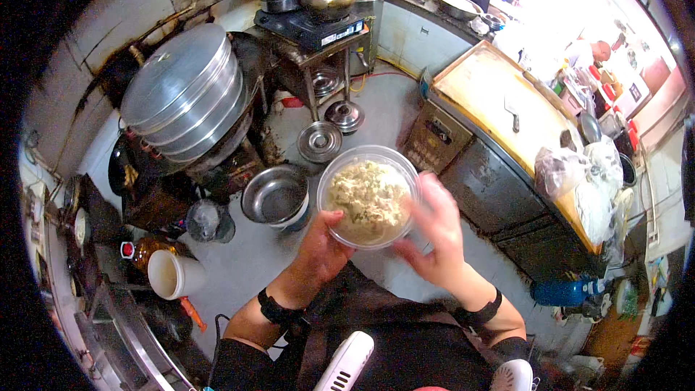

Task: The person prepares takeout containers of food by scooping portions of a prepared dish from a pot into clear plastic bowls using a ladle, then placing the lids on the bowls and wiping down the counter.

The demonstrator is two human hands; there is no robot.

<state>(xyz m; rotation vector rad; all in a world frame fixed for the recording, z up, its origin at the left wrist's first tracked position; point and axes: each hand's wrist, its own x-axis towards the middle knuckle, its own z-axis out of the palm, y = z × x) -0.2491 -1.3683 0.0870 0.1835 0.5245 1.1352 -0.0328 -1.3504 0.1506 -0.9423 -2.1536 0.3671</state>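
Note:
My left hand (326,244) grips a round clear plastic tub (324,184) at its lower left, thumb over the rim. Inside is a pale, lumpy food mixture (369,201) with small green flecks. The tub is held up in front of my body, above the floor. My right hand (437,228) is at the tub's right side, blurred by motion, with its fingers apart. Whether its fingertips touch the tub is hard to tell. Both wrists wear black straps.
Large stacked metal steamers (184,98) stand left on a stove. A metal basin (274,195), pot lids (320,141), a white bucket (176,274) and an oil bottle (144,252) are low down. Right is a wood-topped counter (488,81) bearing a scraper (512,114) and plastic bags (562,171). People work beyond.

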